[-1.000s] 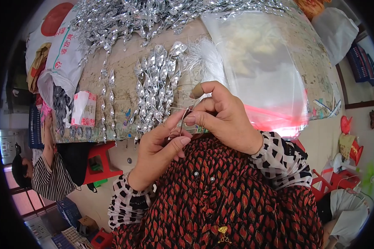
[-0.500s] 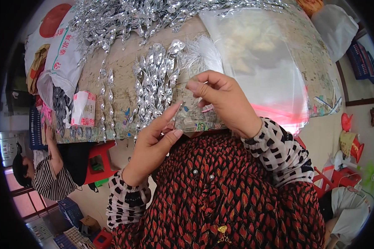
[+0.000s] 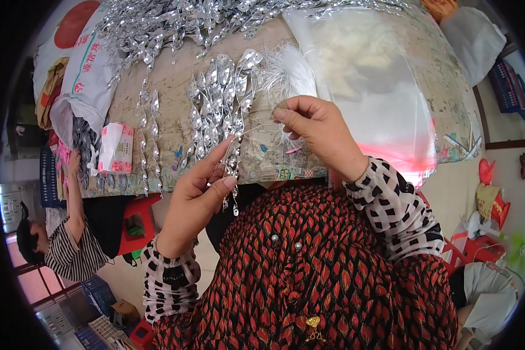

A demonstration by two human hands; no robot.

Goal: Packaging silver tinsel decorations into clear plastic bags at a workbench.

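My left hand (image 3: 195, 204) is closed in a pinch near the table's front edge, with a short twisted silver spiral strip (image 3: 232, 175) at its fingertips. A thin pale thread (image 3: 254, 129) runs from the strip's upper end toward my right hand (image 3: 321, 127), whose thumb and forefinger are pinched on its far end. Just beyond my left hand lies a row of silver spiral strips (image 3: 216, 99) side by side. A bundle of white threads (image 3: 294, 73) spreads beyond my right hand.
A large heap of silver spirals (image 3: 175, 23) covers the far edge. Clear plastic bags (image 3: 379, 111) lie at the right. At the left are a tissue pack (image 3: 116, 149), two more strips (image 3: 150, 140) and a white sack (image 3: 90, 70). Another person (image 3: 70, 251) sits at the far left.
My left hand has moved a little left, and the silver strip now shows hanging beside its fingers. My right hand has shifted slightly right, with the thread visible between the hands.
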